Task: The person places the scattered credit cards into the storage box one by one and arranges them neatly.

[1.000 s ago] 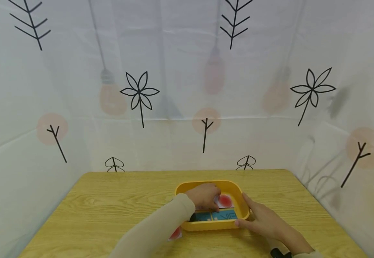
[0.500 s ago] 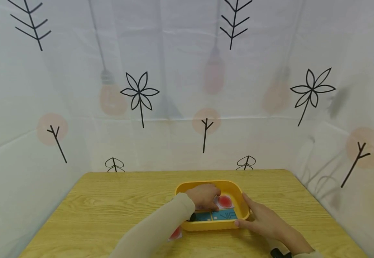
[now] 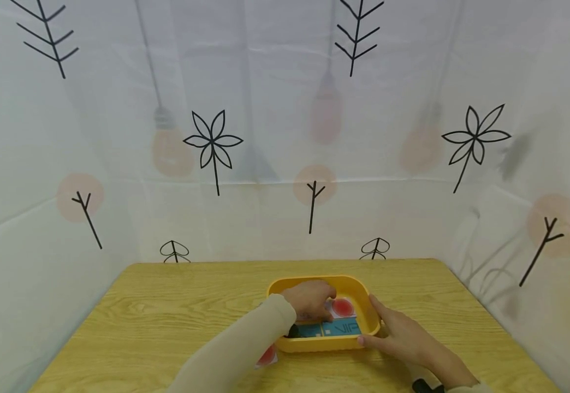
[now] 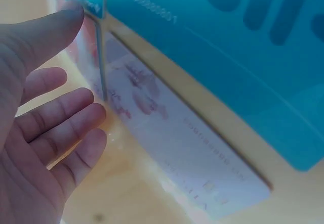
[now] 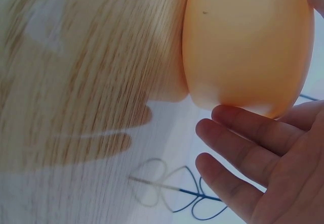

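A yellow tray (image 3: 321,344) stands on the table with several cards inside. My left hand (image 3: 309,300) reaches down into it. In the left wrist view the thumb (image 4: 71,21) lies at the edge of a teal card, while the other fingers hang loosely spread beside a pale card (image 4: 162,128) with pinkish printing. Right of this hand lie a red-circle card (image 3: 342,307) and, below it, a blue card (image 3: 343,327). My right hand (image 3: 403,335) holds the tray's right end, thumb at the front corner and index finger against the side; its remaining fingers extend past the wall.
Another red-circle card (image 3: 267,356) lies on the table just outside the tray's front left corner, partly hidden by the left sleeve (image 3: 236,344). The wood-grain table (image 3: 167,305) is bordered at the back and sides by a white printed curtain (image 3: 265,218).
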Motion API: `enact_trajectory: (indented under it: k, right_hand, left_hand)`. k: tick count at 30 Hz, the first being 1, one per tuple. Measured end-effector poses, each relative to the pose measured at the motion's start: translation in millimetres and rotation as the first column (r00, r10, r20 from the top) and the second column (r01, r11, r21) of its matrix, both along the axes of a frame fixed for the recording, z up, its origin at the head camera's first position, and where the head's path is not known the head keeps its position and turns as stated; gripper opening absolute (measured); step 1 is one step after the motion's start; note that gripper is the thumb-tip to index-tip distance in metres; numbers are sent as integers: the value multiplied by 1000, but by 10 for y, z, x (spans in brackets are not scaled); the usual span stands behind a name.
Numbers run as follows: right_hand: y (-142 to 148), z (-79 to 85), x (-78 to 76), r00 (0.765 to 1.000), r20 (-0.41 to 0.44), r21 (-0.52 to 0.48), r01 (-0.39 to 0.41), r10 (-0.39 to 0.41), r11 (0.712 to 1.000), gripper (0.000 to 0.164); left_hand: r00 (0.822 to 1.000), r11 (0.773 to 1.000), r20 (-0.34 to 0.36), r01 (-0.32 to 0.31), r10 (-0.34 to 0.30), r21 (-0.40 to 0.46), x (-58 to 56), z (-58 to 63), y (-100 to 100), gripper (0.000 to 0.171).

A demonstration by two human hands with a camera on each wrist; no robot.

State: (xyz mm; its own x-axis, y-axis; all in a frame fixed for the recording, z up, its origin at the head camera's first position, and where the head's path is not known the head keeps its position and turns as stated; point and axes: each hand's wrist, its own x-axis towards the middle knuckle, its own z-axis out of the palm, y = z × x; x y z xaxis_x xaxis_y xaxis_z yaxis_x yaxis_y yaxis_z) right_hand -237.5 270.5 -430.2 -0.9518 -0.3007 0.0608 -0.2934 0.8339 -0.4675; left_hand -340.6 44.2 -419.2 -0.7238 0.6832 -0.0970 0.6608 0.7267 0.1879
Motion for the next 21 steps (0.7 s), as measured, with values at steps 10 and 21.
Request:
enact_trajectory:
  k: [10,21]
  right_hand:
    - [-9,8,-1,1000,-2,2,5,-5,1000,102]
    - [-18,-18,-6,1000,2,14,24,-24,1000,104]
  left_hand:
    - [999,999,-13,32,-31,41,8,361,-204,54]
    - [996,987,-81,45,-33,152,219,543,-718,49]
